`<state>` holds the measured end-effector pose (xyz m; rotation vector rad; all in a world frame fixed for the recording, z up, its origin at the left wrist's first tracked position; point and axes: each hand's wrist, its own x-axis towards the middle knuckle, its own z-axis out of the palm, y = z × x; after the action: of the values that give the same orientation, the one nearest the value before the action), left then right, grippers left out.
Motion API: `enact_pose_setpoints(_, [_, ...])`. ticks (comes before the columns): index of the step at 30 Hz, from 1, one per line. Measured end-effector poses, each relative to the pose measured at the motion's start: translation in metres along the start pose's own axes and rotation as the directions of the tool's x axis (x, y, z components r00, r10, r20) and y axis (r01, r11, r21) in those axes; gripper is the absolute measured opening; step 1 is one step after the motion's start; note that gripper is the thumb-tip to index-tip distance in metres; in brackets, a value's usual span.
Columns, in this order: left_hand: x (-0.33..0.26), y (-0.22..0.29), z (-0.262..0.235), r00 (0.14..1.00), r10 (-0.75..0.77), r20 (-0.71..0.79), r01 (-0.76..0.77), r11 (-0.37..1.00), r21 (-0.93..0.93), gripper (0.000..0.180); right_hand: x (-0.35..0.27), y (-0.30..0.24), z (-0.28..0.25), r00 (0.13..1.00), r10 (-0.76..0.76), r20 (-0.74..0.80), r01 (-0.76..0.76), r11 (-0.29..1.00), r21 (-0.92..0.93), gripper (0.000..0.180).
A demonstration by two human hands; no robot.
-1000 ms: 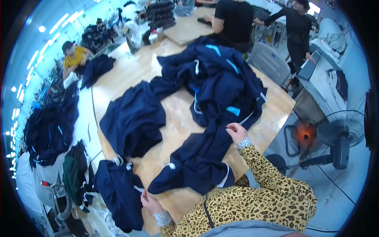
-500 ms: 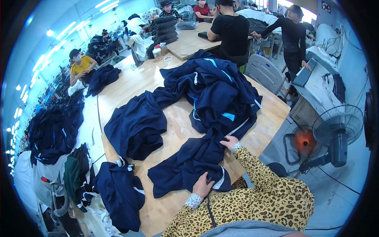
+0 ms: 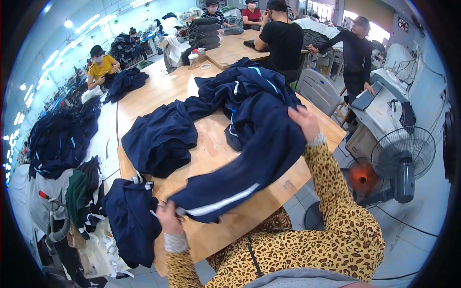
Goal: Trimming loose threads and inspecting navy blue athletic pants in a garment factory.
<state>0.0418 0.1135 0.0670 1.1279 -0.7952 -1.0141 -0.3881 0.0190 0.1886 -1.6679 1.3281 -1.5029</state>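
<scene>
A navy garment [image 3: 249,161] with a white stripe along its lower edge is stretched between my hands over the near part of the wooden table. My left hand [image 3: 169,218] is closed on its lower left end, beside the navy cloth hanging at the table's edge. A small pale, shiny bit shows by those fingers; I cannot make out what it is. Farther up and to the right, my right hand [image 3: 305,124] grips the garment's other end, in front of a large navy pile [image 3: 240,84] with light blue and white strips. The garment covers part of that pile.
Another bunched navy garment [image 3: 161,137] lies left on the wooden table [image 3: 211,144]; more navy cloth [image 3: 129,221] hangs over the near left edge. Dark clothes [image 3: 62,139] are heaped far left. A standing fan [image 3: 406,158] and grey chair [image 3: 319,91] stand right. Several people work beyond.
The garment, lying crumpled on the table before, is now lifted and drawn out. My right hand moved up and right, my left hand left; the white stripe now runs lengthwise.
</scene>
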Motion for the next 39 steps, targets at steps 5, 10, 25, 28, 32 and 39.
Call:
enact_pose_setpoints(5, [0.078, 0.05, -0.041, 0.986, 0.069, -0.151, -0.118, 0.933, -0.341, 0.015, 0.087, -0.04, 0.043, 0.995, -0.099, -0.01, 0.086, 0.911, -0.402, 0.035])
enact_pose_setpoints(10, [0.094, 0.113, -0.044, 0.868, 0.426, -0.256, -0.472, 0.868, -0.156, 0.012, 0.111, -0.059, 0.032, 0.993, -0.057, 0.105, 0.037, 0.982, 0.183, 0.024])
enact_pose_setpoints(25, [0.052, -0.089, -0.107, 0.995, -0.096, -0.019, 0.076, 0.634, 0.769, 0.038, -0.077, 0.15, 0.085, 0.833, 0.389, 0.393, -0.057, 0.767, -0.639, 0.053])
enact_pose_setpoints(28, [0.048, -0.091, -0.106, 0.993, -0.078, -0.083, 0.112, 0.518, 0.848, 0.05, -0.071, 0.148, 0.076, 0.863, 0.375, 0.337, -0.08, 0.762, -0.643, 0.049])
enact_pose_setpoints(32, [0.036, -0.101, -0.109, 0.994, 0.036, -0.099, 0.077, 0.399, 0.914, 0.049, -0.086, 0.138, 0.06, 0.744, 0.544, 0.389, -0.312, 0.797, -0.517, 0.052])
enact_pose_setpoints(39, [0.019, -0.115, -0.099, 0.963, 0.222, -0.151, 0.08, 0.299, 0.951, 0.037, -0.131, 0.166, 0.081, 0.873, 0.155, 0.462, 0.105, 0.865, -0.49, 0.034])
